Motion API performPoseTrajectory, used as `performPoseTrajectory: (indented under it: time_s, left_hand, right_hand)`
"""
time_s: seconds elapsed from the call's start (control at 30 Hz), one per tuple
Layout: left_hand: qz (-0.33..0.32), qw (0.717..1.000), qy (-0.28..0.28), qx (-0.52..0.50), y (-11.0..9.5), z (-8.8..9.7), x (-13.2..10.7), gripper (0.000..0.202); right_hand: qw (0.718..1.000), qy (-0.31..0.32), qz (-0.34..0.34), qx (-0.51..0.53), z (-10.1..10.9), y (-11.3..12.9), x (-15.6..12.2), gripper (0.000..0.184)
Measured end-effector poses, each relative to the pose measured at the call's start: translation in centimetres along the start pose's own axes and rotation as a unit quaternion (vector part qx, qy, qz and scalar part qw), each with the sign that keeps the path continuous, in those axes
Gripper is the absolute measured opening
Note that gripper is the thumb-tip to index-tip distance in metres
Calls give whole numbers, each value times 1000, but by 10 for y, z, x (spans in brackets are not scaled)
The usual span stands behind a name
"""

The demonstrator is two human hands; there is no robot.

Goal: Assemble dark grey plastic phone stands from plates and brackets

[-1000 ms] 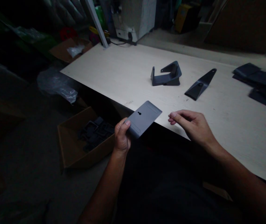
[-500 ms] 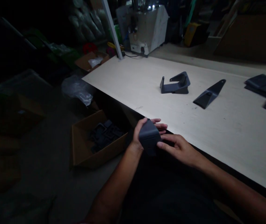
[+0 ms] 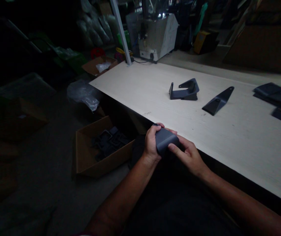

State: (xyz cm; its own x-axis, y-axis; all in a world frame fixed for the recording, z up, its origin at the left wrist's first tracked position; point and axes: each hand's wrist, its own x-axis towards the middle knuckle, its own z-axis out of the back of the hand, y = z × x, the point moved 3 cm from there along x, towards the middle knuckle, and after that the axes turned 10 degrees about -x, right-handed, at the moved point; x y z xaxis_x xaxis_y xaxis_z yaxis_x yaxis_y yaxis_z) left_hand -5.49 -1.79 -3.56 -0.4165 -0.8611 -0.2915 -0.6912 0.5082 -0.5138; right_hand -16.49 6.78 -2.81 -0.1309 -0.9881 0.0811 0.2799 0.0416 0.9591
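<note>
A dark grey bent bracket (image 3: 165, 139) is held between my two hands, just off the table's near edge. My left hand (image 3: 152, 141) wraps round its left side, the thumb along the top. On the other side my right hand (image 3: 189, 151) grips it, thumb on the near face and fingers partly hidden behind. Beyond them on the table stands a U-shaped grey bracket (image 3: 183, 94) with an upright arm. To its right lies a pointed grey bracket (image 3: 218, 102) with a hole at its tip.
The pale table (image 3: 140, 88) runs along my front and right. More dark parts (image 3: 278, 98) lie stacked at its right. Below the edge at left, a cardboard box (image 3: 91, 167) holds several dark brackets. A white machine (image 3: 159, 39) and a metal post (image 3: 121, 31) stand at the back.
The bracket has been turned in my hands, so its rounded bend now faces me. My left fingers, stretched out before, have closed round it. Both hands have shifted slightly right.
</note>
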Motion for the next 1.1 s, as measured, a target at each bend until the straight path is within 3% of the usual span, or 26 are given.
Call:
performPoseTrajectory:
  time_s: [0.13, 0.27, 0.4, 0.5, 0.6, 0.7, 0.8, 0.87, 0.93, 1.0, 1.1]
  left_hand:
    - [80, 991, -55, -96, 1, 6, 4, 12]
    - [136, 979, -111, -100, 12, 22, 7, 18]
    - [132, 979, -139, -74, 26, 48, 4, 30]
    - [129, 973, -169, -91, 30, 69, -6, 28]
    - [127, 968, -185, -108, 19, 87, -17, 17]
    - [70, 966, -211, -132, -13, 111, -22, 12]
    - [-63, 950, -251, -172, -65, 153, -27, 14]
    - [-159, 921, -292, -203, -96, 193, -37, 17]
    - [-216, 883, -348, -230, -112, 239, -52, 23]
    - [-217, 847, -416, -251, -107, 286, -70, 29]
    - [-177, 817, -477, -272, -68, 345, -98, 42]
  right_hand:
    - [998, 46, -42, -13, 9, -8, -2, 39]
    - [990, 70, -118, 40, 11, -18, -5, 49]
    - [980, 66, -168, 79, 9, -19, -3, 52]
    - [974, 102, -184, 82, 7, -22, -1, 53]
    - [972, 135, -188, 46, 5, -30, 1, 56]
    - [983, 109, -143, -43, 8, -28, 7, 58]
    - [984, 70, -143, -81, 17, -13, 13, 61]
    - [980, 51, -165, -94, 27, -3, 16, 59]
    - [978, 30, -168, -121, 42, 1, 20, 56]
    - [975, 14, -152, -161, 58, -6, 25, 56]
    - [949, -2, -116, -293, 83, -30, 31, 64]
